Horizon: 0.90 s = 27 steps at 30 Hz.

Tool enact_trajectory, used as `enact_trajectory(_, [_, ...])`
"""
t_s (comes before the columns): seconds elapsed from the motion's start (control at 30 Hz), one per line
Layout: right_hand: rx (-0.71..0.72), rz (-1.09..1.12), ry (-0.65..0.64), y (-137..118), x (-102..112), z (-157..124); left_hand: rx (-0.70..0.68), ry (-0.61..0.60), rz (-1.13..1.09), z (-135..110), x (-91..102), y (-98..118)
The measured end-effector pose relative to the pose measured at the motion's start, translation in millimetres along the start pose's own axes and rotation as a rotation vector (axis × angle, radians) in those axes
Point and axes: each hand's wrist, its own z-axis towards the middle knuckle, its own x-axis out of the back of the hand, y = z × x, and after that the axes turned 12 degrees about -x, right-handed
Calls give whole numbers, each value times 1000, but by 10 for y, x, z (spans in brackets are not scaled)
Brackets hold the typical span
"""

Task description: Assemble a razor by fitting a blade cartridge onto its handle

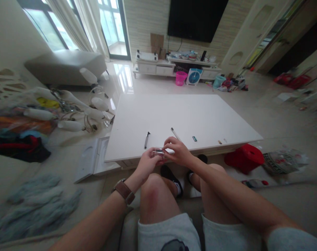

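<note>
Just above the near edge of the white table (171,108), my left hand (148,162) pinches a small, clear-looking piece with a dark strip (159,151). The fingers of my right hand (177,150) close on its other side, partly covering it. Too little shows to tell its kind. Left of the hands lies a slim grey tool with a dark angled head (146,140). A white pen-like stick with a dark tip (174,132) runs partly behind my right hand. To the right are a small green rectangular piece (194,138) and a tiny brownish piece (219,142).
A tiny clear piece (225,140) lies near the table's right edge. On the floor are a red stool (244,158), a stuffed plastic bag (284,162), an open white box (89,160) and a lamp with several white shades (72,125). My knees are close under the table edge.
</note>
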Motion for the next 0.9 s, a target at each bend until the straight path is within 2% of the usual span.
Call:
enact_trajectory(0.5, [-17,16,-15,-32,16,13,22,-13,-59,15,25,-14])
enact_trajectory(0.9, [-57,77,-26,-28,69,8,20,33,25,27,32,37])
